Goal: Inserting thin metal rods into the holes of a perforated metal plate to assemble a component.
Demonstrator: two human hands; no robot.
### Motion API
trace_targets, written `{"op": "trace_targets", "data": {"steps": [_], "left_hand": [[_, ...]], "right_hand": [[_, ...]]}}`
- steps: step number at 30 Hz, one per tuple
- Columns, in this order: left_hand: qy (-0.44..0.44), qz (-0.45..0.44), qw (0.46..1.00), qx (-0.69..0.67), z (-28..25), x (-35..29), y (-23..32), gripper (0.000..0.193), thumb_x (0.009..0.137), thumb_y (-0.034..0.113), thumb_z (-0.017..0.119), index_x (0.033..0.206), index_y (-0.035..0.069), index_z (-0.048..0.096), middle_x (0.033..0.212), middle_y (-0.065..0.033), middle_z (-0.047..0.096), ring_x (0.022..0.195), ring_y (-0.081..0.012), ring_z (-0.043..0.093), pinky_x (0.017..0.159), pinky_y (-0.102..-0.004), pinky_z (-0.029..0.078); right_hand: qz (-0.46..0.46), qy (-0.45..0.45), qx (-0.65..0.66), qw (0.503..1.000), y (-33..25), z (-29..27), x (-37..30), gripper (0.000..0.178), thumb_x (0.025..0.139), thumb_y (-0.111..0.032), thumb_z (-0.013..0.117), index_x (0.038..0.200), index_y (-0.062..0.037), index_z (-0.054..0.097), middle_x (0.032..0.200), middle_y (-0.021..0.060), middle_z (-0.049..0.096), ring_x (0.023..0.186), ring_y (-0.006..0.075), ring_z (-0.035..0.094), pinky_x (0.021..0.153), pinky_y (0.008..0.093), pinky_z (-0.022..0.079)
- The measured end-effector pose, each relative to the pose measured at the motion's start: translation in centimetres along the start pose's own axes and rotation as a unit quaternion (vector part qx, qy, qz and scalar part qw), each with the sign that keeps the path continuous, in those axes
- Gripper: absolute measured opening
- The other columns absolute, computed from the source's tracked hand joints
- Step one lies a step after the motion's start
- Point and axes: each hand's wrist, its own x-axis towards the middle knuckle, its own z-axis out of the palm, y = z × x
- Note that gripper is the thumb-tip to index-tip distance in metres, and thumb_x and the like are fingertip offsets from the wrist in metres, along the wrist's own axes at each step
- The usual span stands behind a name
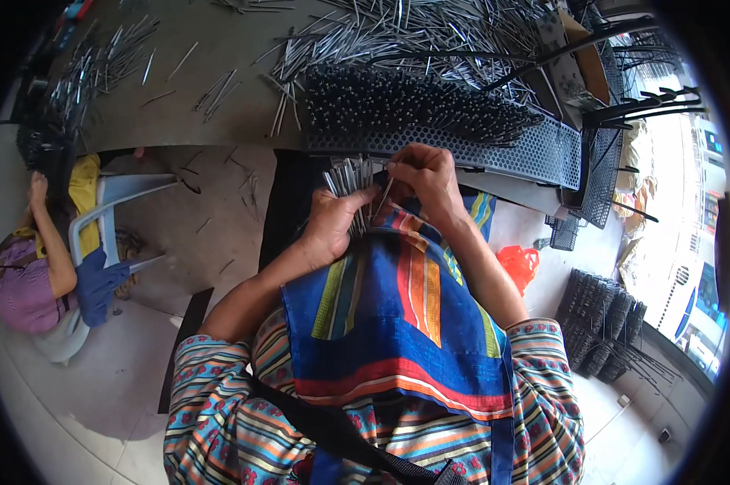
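Observation:
My left hand (332, 217) is wrapped round a bundle of thin silvery metal rods (347, 176), their ends sticking up above my thumb. Close beside it, my right hand (429, 178) is closed in a pinch on a single metal rod (388, 190), which slants down toward the bundle. Both hands are above my lap, over a blue striped apron (373, 299). Just beyond them stands a perforated metal rack (555, 158), packed with dark upright rods (405, 101) with shiny tips. My fingers partly hide the lower part of the bundle.
Loose metal rods (349, 44) lie heaped on the grey table (219, 121) behind the rack. An open cardboard box (583, 61) stands at the far right. Dark bundled parts (595, 315) and a red plastic bag (520, 265) are at right. Another person (29, 283) sits at left by a pale chair (86, 218).

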Motion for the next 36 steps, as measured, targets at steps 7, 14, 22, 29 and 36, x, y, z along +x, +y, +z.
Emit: {"op": "trace_targets", "data": {"steps": [7, 14, 22, 29, 36], "left_hand": [[-0.012, 0.035, 0.998, 0.058, -0.5, 0.4, -0.5, 0.013, 0.084, -0.004, 0.062, 0.096, -0.003, 0.067, 0.086, -0.0117, 0.070, 0.068, -0.0183, 0.069, 0.057, -0.0293, 0.056], [0.054, -0.059, 0.996, 0.037, -1.3, 0.8, 0.2, 0.017, 0.087, 0.007, 0.064, 0.102, -0.002, 0.065, 0.088, -0.0124, 0.070, 0.071, -0.0213, 0.069, 0.058, -0.0321, 0.055], [0.007, 0.009, 0.999, 0.043, -1.1, 0.1, 0.1, 0.017, 0.085, 0.003, 0.060, 0.101, -0.001, 0.063, 0.086, -0.0146, 0.070, 0.073, -0.0210, 0.069, 0.062, -0.0337, 0.054], [0.021, 0.018, 0.999, 0.036, -1.3, 0.2, -0.3, 0.018, 0.085, 0.001, 0.059, 0.102, -0.004, 0.061, 0.082, -0.0157, 0.069, 0.069, -0.0214, 0.068, 0.061, -0.0322, 0.054], [0.023, -0.004, 0.999, 0.041, -1.7, 0.3, 0.0, 0.015, 0.084, 0.000, 0.060, 0.098, -0.004, 0.062, 0.083, -0.0154, 0.069, 0.070, -0.0211, 0.068, 0.060, -0.0317, 0.055]], "right_hand": [[-0.014, -0.036, -0.089, 0.995, 0.1, 0.9, 0.6, 0.004, 0.081, -0.003, 0.065, 0.081, 0.0007, 0.065, 0.062, -0.0003, 0.059, 0.052, 0.0055, 0.052, 0.047, 0.0210, 0.038], [-0.094, 0.089, 0.063, 0.989, -1.1, 0.6, 0.1, 0.004, 0.084, -0.002, 0.065, 0.088, -0.0003, 0.066, 0.069, -0.0016, 0.059, 0.057, 0.0031, 0.048, 0.050, 0.0191, 0.036], [-0.408, 0.148, -0.151, 0.888, -1.9, 1.5, 2.4, 0.011, 0.078, 0.006, 0.068, 0.087, 0.0006, 0.067, 0.077, 0.0021, 0.062, 0.065, 0.0067, 0.055, 0.057, 0.0212, 0.044], [-0.393, 0.135, -0.256, 0.873, -2.1, 2.9, 2.5, 0.013, 0.074, 0.005, 0.070, 0.086, 0.0004, 0.068, 0.077, 0.0062, 0.063, 0.064, 0.0118, 0.058, 0.057, 0.0246, 0.045], [-0.391, 0.158, -0.313, 0.851, -2.7, 3.4, 3.0, 0.013, 0.073, 0.000, 0.071, 0.086, -0.0039, 0.070, 0.072, 0.0079, 0.060, 0.058, 0.0191, 0.059, 0.054, 0.0285, 0.045]]}}
